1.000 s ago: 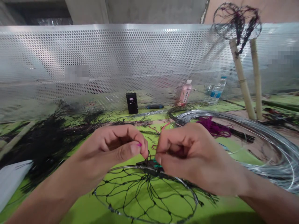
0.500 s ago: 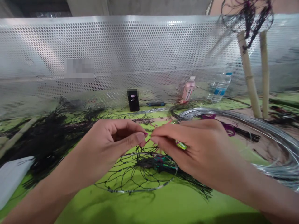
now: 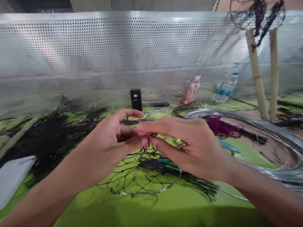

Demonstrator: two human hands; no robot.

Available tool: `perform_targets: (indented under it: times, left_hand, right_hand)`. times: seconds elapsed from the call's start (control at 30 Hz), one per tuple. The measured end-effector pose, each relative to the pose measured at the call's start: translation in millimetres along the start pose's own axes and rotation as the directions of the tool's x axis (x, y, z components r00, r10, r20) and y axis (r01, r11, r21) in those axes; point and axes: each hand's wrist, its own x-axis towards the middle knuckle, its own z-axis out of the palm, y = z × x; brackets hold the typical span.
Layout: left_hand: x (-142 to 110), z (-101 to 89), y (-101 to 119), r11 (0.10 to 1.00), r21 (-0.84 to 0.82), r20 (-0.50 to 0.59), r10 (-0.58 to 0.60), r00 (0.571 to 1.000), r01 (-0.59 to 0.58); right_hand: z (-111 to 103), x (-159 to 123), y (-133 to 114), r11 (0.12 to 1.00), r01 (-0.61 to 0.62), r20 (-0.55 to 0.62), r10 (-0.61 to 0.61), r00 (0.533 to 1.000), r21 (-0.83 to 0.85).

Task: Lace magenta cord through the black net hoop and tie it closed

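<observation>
Toward the table's (image 3: 99, 208) near edge, the left hand (image 3: 104, 142) pinches string (image 3: 149, 139); the right hand's (image 3: 199, 145) grip is unclear. The net (image 3: 149, 164) looks fastened to its ring (image 3: 153, 191), the string untied.

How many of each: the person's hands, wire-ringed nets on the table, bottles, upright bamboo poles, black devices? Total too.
Hands: 2 (left hand, right hand)
Wire-ringed net: 1
Bottles: 2 (pink bottle, clear bottle)
Upright bamboo poles: 2 (left pole, right pole)
Black device: 1
Total: 8

The cord (image 3: 149, 138) is magenta, the net (image 3: 148, 164) black mesh, the tabletop (image 3: 165, 201) lime green.
</observation>
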Motion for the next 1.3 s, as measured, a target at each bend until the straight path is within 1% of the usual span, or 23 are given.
perform_targets:
  times: [0.13,0.27,0.4,0.5,0.67,0.73,0.8,0.93,1.07,1.17,1.3]
  left_hand:
    - [1,-1.2,2,1.000,-0.011,0.032,-0.026,0.999,0.027]
    - [0,-2.5,0,1.000,-0.025,0.092,-0.013,0.996,0.016]
    - [-4,-2.3,2,1.000,0.008,0.121,-0.016,0.993,0.015]
    - [-7,1.6,6,0.995,0.095,0.093,-0.018,0.996,0.009]
    - [-7,12.3,12,0.977,0.205,-0.041,0.076,0.996,-0.066]
    - [-7,14.7,12,0.972,0.224,-0.061,0.088,0.994,-0.073]
    - [-8,15.4,12,0.972,0.224,-0.056,0.088,0.995,-0.073]
    - [-11,13.3,11,0.978,0.204,-0.064,0.055,0.996,-0.041]
    - [-11,10.4,9,0.987,0.161,-0.069,0.019,0.997,-0.008]
    - [-9,9.0,9,0.994,0.109,-0.043,0.019,0.999,-0.014]
    - [-10,7.9,10,0.996,0.082,-0.029,0.032,0.999,-0.029]
  right_hand:
    - [-4,1,-1,0.995,-0.055,-0.021,0.053,0.998,-0.085]
    - [-5,1,-2,0.989,-0.043,-0.042,0.037,0.998,-0.142]
    - [-9,3,-5,0.982,-0.069,0.007,0.071,0.997,-0.177]
    - [-10,4,-7,0.972,-0.100,0.040,0.111,0.993,-0.214]
    - [-7,4,-14,0.963,-0.133,0.045,0.147,0.988,-0.234]
    - [-6,4,-16,0.965,-0.145,0.048,0.159,0.986,-0.219]
    - [-7,4,-18,0.969,-0.165,0.061,0.179,0.982,-0.186]
    - [-10,4,-18,0.964,-0.225,0.086,0.238,0.967,-0.139]
    - [-10,3,-18,0.956,-0.277,0.062,0.283,0.957,-0.093]
    - [-11,2,-20,0.942,-0.335,0.055,0.335,0.941,0.003]
    - [-13,2,-18,0.889,-0.417,0.106,0.404,0.909,0.189]
